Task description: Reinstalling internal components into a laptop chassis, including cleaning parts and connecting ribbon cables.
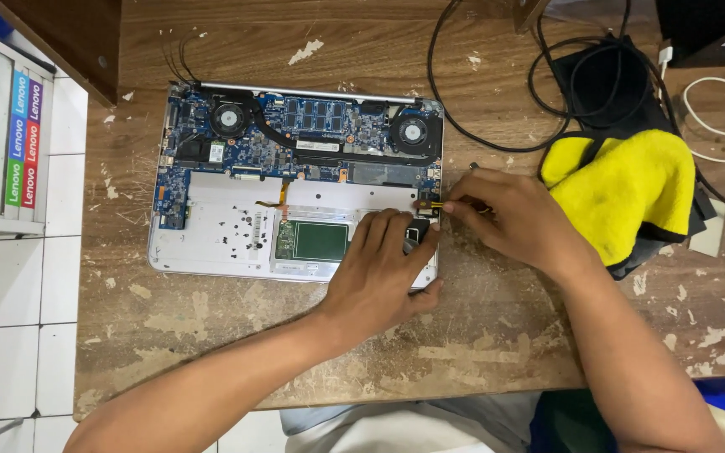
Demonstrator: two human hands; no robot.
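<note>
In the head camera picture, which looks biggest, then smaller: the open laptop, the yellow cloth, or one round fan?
1. Open laptop
2. Yellow cloth
3. Round fan; its twin on the other side looks the same size.

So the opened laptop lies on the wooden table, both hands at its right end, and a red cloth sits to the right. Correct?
Not quite: the cloth is yellow, not red, as the head view shows. The opened laptop does lie on the wooden table, with the left hand and right hand at its right end.
</note>
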